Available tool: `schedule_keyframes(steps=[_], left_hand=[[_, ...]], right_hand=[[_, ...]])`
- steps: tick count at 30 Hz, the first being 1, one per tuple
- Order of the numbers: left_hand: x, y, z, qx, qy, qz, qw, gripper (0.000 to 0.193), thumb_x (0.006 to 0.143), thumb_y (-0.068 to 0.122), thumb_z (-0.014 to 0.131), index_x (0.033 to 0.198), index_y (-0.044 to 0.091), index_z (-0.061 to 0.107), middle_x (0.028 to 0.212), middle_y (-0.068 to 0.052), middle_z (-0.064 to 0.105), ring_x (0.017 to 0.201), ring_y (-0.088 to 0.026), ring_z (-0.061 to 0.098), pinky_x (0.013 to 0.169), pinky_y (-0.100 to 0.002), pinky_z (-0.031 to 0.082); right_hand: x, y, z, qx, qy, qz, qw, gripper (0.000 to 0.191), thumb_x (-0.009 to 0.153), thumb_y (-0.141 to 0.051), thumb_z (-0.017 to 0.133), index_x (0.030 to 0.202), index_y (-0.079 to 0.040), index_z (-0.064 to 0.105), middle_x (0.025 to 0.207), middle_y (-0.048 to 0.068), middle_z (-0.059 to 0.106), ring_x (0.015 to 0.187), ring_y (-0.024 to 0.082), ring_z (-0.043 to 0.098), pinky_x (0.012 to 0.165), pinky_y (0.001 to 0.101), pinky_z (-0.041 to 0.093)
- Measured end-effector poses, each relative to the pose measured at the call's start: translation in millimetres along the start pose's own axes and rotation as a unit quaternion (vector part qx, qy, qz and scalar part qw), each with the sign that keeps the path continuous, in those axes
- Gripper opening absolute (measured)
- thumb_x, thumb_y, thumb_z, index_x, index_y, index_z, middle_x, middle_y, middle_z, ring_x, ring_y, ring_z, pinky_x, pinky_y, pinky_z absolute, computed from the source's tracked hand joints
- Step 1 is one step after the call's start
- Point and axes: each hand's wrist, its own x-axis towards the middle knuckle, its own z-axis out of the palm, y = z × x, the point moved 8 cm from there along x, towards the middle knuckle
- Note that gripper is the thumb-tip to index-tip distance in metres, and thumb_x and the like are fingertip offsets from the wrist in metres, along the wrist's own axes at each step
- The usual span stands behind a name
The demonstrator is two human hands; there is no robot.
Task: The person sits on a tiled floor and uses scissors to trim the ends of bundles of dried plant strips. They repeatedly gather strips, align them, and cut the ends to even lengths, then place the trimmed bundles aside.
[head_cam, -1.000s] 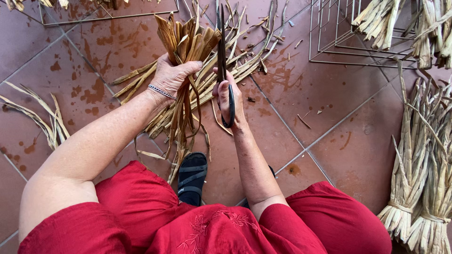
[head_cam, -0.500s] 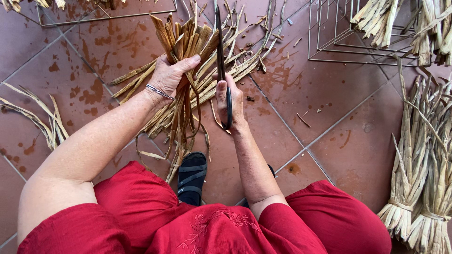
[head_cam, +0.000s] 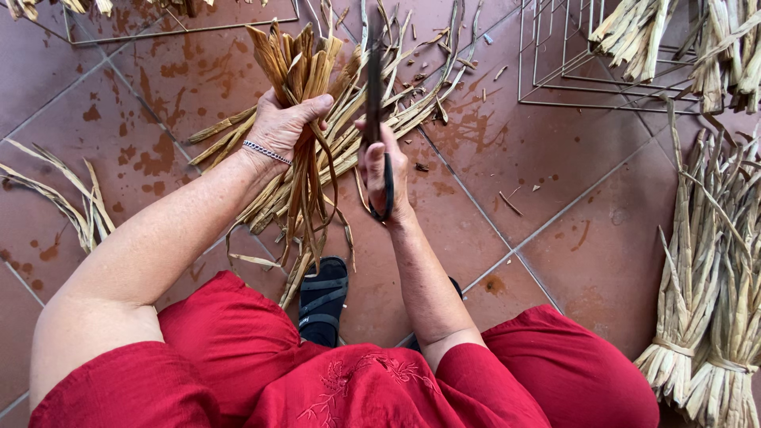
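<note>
Scissors, long, dark and metal (head_cam: 376, 119), are gripped closed-fisted in the right hand (head_cam: 380, 170), blades pointing away, just right of the upright bunch of dried tan leaf strips (head_cam: 297, 71) clenched in the left hand (head_cam: 285, 123) above the tiled floor (head_cam: 555, 222).

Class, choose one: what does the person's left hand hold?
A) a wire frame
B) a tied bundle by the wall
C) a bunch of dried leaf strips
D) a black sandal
C: the left hand is closed around a bunch of dried leaf strips, while the right hand holds dark scissors.
</note>
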Motion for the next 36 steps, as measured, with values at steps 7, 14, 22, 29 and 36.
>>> schedule_keyframes(steps=[7,14,22,29,36], left_hand=[[0,2,1,-0.064,0.003,0.020,0.998,0.025,0.094,0.008,0.082,0.116,0.005,0.073,0.107,-0.003,0.076,0.093,-0.010,0.074,0.080,-0.025,0.063],[-5,1,18,-0.041,-0.043,-0.016,0.998,0.021,0.093,0.011,0.079,0.114,0.008,0.075,0.103,-0.002,0.076,0.089,-0.013,0.070,0.077,-0.031,0.057],[-6,-3,24,-0.014,-0.061,-0.026,0.998,0.024,0.092,0.008,0.079,0.116,0.008,0.076,0.109,-0.002,0.077,0.096,-0.011,0.072,0.086,-0.029,0.061],[-6,-5,26,-0.007,-0.068,-0.029,0.997,0.025,0.092,0.009,0.079,0.117,0.007,0.075,0.108,-0.001,0.076,0.096,-0.011,0.070,0.084,-0.028,0.059],[-4,-8,23,0.006,-0.081,-0.046,0.996,0.026,0.091,0.009,0.081,0.116,0.005,0.073,0.101,-0.003,0.074,0.086,-0.014,0.067,0.074,-0.029,0.058]], right_hand=[[0,19,12,-0.058,-0.006,0.045,0.997,0.073,0.108,-0.066,0.036,0.140,-0.004,0.059,0.067,-0.003,0.049,0.063,0.007,0.049,0.060,0.0256,0.043],[2,9,3,-0.145,-0.001,0.028,0.989,0.075,0.106,-0.068,0.033,0.144,-0.007,0.054,0.070,0.001,0.056,0.069,0.012,0.060,0.066,0.0309,0.050],[3,2,0,-0.169,0.015,0.026,0.985,0.072,0.107,-0.068,0.032,0.138,-0.010,0.059,0.070,0.003,0.053,0.068,0.015,0.058,0.065,0.0328,0.049],[0,5,1,-0.163,0.023,0.021,0.986,0.073,0.107,-0.067,0.026,0.129,-0.007,0.061,0.062,0.000,0.053,0.061,0.013,0.060,0.059,0.0319,0.048],[11,27,-25,-0.072,0.098,0.070,0.990,0.066,0.099,-0.069,0.040,0.116,-0.010,0.064,0.063,-0.005,0.053,0.050,0.009,0.051,0.042,0.0301,0.042]])
